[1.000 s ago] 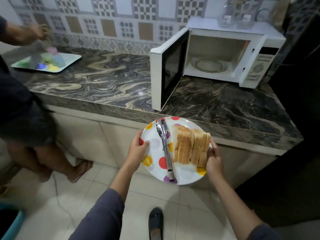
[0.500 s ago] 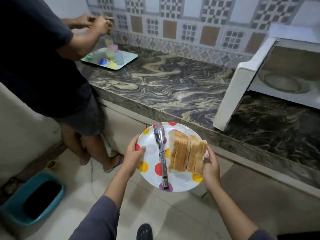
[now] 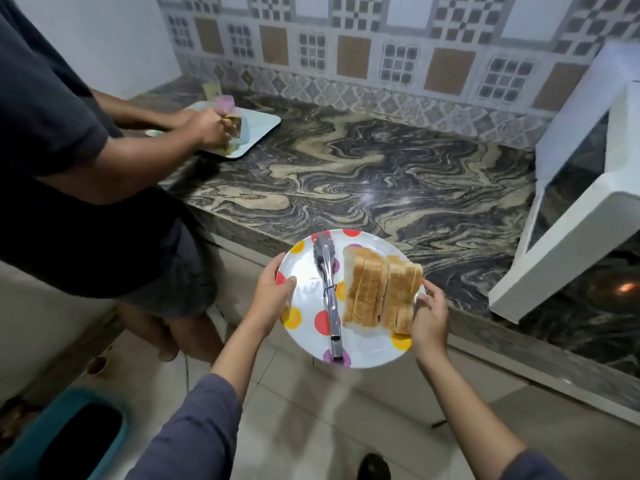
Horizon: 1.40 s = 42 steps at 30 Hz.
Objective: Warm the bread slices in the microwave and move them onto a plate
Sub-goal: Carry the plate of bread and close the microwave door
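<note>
over the floor tiles (image 3: 311, 427), just short of the counter's front edge, a polka-dot plate (image 3: 304, 299) is carried level by both hands. the left hand (image 3: 273, 296) grips the left rim, thumb laid over the top and fingers hidden beneath. the right hand (image 3: 429, 320) holds the right rim with curled fingers, close against the end of the bread slices (image 3: 379, 292). the slices stand on edge in a tight row on the plate's right half, and steel tongs (image 3: 329, 296) lie closed beside them, handle toward the wearer.

the plate's far rim overlaps the lip of the marble countertop (image 3: 381, 188) in the view. beyond it a wide bare stretch of marble runs to the tiled wall. to the right the open microwave door (image 3: 581, 216) juts out past the counter edge, near the plate but apart from it. to the left a second person (image 3: 69, 168) stands at the counter, hands down at a tray (image 3: 256, 133) in the far corner. a teal bin (image 3: 52, 441) sits on the floor at lower left.

against half a second ago, the view has swung further left: the microwave's cavity has gone out of frame and only its door shows. the second person's hands, then raised above the tray, are now low on it. the plate, bread and tongs keep the same arrangement in the same two-handed hold.
</note>
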Tool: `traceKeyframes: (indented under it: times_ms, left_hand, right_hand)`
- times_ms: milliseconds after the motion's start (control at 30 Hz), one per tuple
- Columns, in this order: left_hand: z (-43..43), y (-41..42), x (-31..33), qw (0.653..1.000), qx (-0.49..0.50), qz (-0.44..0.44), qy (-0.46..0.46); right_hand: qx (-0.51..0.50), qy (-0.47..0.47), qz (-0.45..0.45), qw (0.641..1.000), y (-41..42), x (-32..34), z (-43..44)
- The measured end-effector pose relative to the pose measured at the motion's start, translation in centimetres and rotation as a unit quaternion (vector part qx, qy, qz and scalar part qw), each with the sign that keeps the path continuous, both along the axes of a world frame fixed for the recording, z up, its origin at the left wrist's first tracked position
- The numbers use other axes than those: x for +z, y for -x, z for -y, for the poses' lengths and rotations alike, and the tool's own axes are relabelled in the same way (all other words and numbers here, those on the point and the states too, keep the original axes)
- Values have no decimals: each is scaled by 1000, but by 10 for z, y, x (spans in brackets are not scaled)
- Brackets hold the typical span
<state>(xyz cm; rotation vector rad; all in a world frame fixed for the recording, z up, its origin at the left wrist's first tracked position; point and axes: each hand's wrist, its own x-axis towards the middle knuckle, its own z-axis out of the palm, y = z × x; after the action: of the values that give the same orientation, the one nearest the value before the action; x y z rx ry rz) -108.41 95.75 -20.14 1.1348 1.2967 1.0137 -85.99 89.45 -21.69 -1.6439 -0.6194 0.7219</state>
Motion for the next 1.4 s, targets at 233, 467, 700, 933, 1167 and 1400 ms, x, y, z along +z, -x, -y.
traceKeyframes:
  times_ms: [233, 467, 700, 933, 1167, 1400]
  left_hand:
    - [-89, -50, -6, 999, -39, -23, 21]
    - [-172, -107, -8, 997, -68, -27, 38]
    - [-233, -150, -16, 991, -109, -75, 15]
    - [-287, -179, -58, 964, -170, -206, -12]
    - [-280, -190, -21, 944, -191, -265, -48]
    - [-273, -191, -27, 922, -208, -311, -101]
  right_hand:
    - [-52, 17, 12, 998, -47, 2, -71]
    - [-72, 71, 69, 993, -99, 1, -127]
    - [-125, 115, 103, 980, -132, -4, -168]
    - [-148, 190, 139, 960, -157, -5, -190]
    - [-168, 225, 202, 938, -153, -8, -194]
    - [-150, 233, 234, 932, -156, -1, -188]
